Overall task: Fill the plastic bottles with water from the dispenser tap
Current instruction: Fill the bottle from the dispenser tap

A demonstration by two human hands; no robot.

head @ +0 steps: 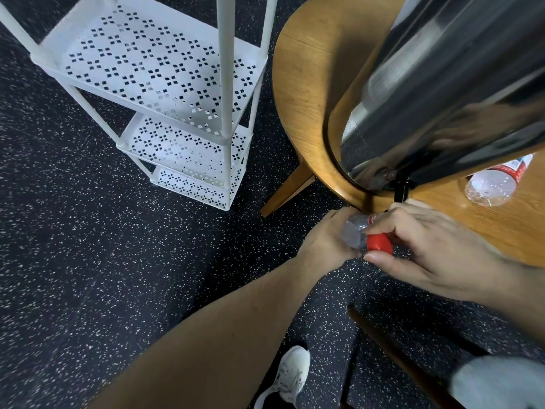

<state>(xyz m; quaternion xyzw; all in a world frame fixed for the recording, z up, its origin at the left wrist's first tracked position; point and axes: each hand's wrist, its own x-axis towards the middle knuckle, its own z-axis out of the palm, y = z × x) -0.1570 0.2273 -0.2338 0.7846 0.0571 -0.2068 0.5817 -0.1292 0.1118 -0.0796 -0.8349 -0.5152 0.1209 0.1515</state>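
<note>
The bottle (355, 234) in hand is a clear plastic one, held just off the near edge of the round wooden table (303, 93), a little below and to the near-left of the black tap (401, 188) on the steel dispenser (442, 93). Its red cap (379, 242) is on and points toward the person.

I would judge this as the cap step: either coming off before filling or being tightened after. I cannot tell which, nor whether there is water inside, since the hands cover most of the body. If it is being opened, the next move calls for twisting the cap free, bringing the open neck straight under the spout, and keeping it steady there while the tap is worked.

The left hand (327, 240) is wrapped round the bottle's body, fingers curled about it from the left. The right hand (427, 249) pinches the cap, thumb on the near side and fingertips over the far side.

A second clear bottle (491, 187) with a red and white label lies on its side on the table, to the right of the tap.
</note>
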